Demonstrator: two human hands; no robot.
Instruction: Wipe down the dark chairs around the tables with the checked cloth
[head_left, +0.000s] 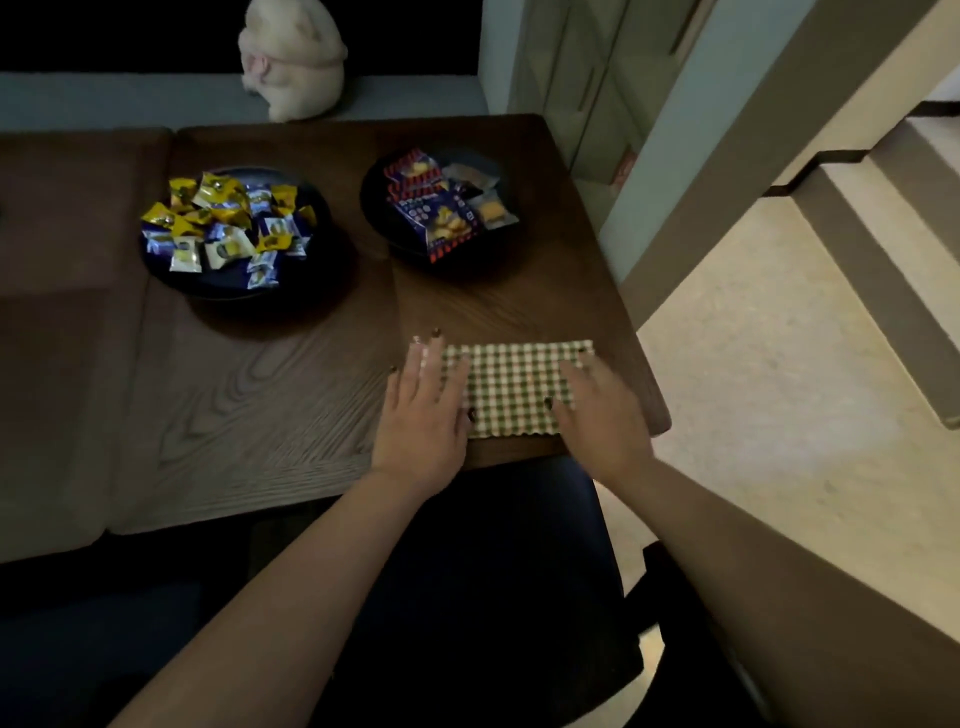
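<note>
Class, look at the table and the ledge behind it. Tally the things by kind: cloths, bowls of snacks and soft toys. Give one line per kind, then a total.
Checked cloth, flat on the table under both hands: 1
Dark bowls of wrapped snacks: 2
Soft toy on the ledge: 1
Total: 4

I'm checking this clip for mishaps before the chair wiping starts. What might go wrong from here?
The checked cloth lies flat near the table's right corner, under the left hand and right hand; a careless pull might drop it to the floor. A wide sweep might nudge the snack bowl behind it. The dark chair sits in dim light, so spots may be missed.
</note>
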